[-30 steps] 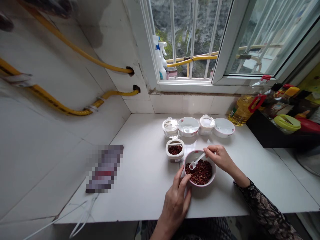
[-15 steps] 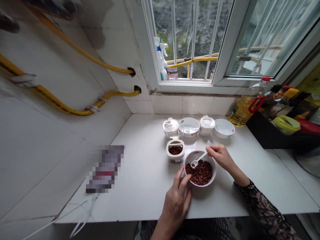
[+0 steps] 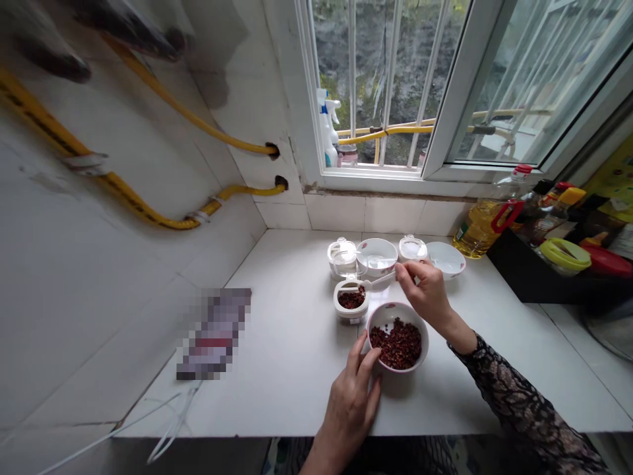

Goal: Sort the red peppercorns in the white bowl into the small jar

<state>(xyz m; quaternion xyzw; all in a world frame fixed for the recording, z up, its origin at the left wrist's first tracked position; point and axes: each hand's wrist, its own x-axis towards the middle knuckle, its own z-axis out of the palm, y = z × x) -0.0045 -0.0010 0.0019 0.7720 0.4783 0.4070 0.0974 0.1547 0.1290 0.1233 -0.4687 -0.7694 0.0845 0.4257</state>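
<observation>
My right hand (image 3: 422, 293) pinches the handle of a small white spoon (image 3: 380, 281). The spoon's bowl end, with some dark red bits on it, is over the opening of a small lidded seasoning jar (image 3: 351, 316). The jar's clear lid (image 3: 347, 262) is flipped up, and dark red dried bits lie inside. My left hand (image 3: 352, 399) grips the left side of a white bowl (image 3: 388, 313), thumb low and fingers at the rim. Dark red dried husks (image 3: 401, 344), like Sichuan peppercorns, fill much of this bowl; a bare white patch shows near its far side.
Behind stand a white bowl (image 3: 377, 254), another jar (image 3: 412, 247) and a second white bowl (image 3: 448, 258), partly behind my right hand. An oil bottle (image 3: 477, 227) and a black rack (image 3: 519, 270) of condiments are at right. A blurred-out item (image 3: 217, 336) lies left with a white cable.
My right hand has moved the spoon from inside the bowl up and left to the jar's opening. My left hand stays at the bowl. The view has shifted slightly.
</observation>
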